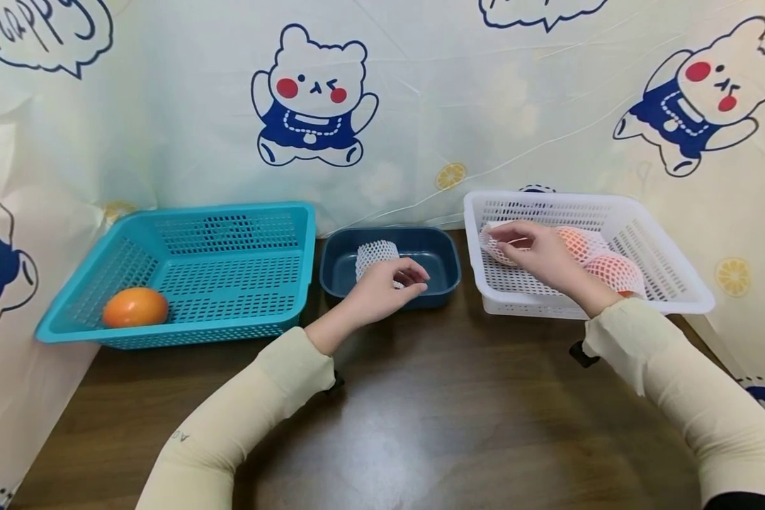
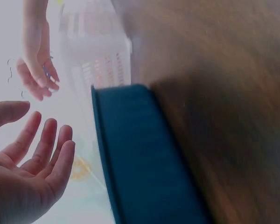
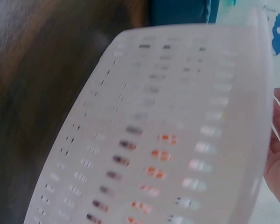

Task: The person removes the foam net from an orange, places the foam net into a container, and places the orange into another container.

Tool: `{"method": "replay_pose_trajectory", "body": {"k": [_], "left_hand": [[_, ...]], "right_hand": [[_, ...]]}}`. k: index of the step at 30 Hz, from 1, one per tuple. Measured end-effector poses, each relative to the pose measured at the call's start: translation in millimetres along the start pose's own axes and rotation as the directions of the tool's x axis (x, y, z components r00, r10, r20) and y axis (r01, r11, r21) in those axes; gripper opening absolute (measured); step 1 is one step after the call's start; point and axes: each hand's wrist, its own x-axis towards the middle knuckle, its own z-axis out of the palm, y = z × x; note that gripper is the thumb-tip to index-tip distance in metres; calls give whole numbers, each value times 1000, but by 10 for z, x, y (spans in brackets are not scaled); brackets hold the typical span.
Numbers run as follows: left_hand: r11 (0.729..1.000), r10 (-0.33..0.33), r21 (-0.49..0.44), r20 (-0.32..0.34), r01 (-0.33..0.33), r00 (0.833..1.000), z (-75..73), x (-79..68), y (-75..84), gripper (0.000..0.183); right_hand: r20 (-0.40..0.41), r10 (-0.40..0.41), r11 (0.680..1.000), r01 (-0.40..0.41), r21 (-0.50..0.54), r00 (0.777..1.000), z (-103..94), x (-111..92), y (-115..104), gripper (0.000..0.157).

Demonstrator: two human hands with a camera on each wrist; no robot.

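Observation:
My left hand (image 1: 382,287) hovers over the dark blue tray (image 1: 443,290), fingers loosely bent and nothing in them. Beneath and behind it, a white foam net sleeve (image 1: 376,253) lies in that tray, partly covered by the hand. Over the white basket (image 1: 676,297) is my right hand (image 1: 538,251), its fingertips close above a fruit in a white foam net (image 1: 499,249). In the left wrist view the right hand (image 2: 37,65) hangs with relaxed fingers and holds nothing. Two more netted orange fruits, one (image 1: 574,242) behind the other (image 1: 615,273), lie by the right wrist.
A turquoise basket (image 1: 242,319) stands at the left with a bare orange fruit (image 1: 136,307) in its near left corner. All three containers stand along the back of the brown wooden table (image 1: 421,411), against a printed cloth (image 1: 408,127).

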Motion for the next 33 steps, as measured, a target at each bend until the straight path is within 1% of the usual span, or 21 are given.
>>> {"method": "replay_pose_trajectory", "body": {"k": [4, 7, 9, 13, 14, 16, 18, 21, 23, 27, 30, 32, 33], "left_hand": [[1000, 24, -19, 21, -23, 1000, 118, 27, -2, 18], [999, 18, -39, 22, -17, 1000, 198, 60, 11, 17], [999, 10, -54, 19, -9, 1000, 248, 99, 26, 16], [995, -22, -98, 39, 25, 999, 338, 179, 66, 15], [992, -32, -119, 50, 38, 998, 359, 193, 72, 16], [977, -69, -196, 89, 85, 994, 402, 207, 86, 18], [947, -118, -284, 127, 150, 985, 439, 206, 105, 20], [871, -197, -420, 173, 253, 965, 491, 196, 137, 25], [827, -239, -478, 176, 296, 955, 525, 204, 157, 26], [724, -310, -592, 179, 354, 934, 591, 244, 194, 30], [649, -349, -656, 192, 385, 917, 638, 281, 241, 32], [612, -366, -685, 199, 396, 909, 668, 303, 266, 32], [599, -372, -696, 195, 396, 907, 683, 315, 278, 33]], "right_hand": [[-27, -2, 999, 0, -53, 1000, -23, 27, 102, 27], [-30, -2, 998, 0, -69, 1000, -52, 45, 157, 27], [-37, 15, 997, -18, -78, 999, -70, 52, 177, 26], [-44, 52, 994, -56, -96, 998, -93, 60, 208, 26], [-45, 59, 993, -63, -98, 997, -94, 63, 215, 26], [-40, 56, 992, -60, -113, 998, -97, 68, 227, 27], [-32, 52, 989, -56, -135, 998, -102, 73, 238, 27], [-19, 59, 984, -62, -170, 998, -114, 82, 262, 29], [-16, 69, 979, -71, -191, 998, -125, 91, 282, 30], [-11, 70, 972, -71, -223, 997, -139, 117, 330, 32], [2, 69, 969, -66, -239, 998, -163, 130, 366, 35], [16, 79, 965, -72, -251, 997, -175, 144, 388, 38], [23, 89, 963, -80, -258, 996, -180, 151, 394, 40]]}}
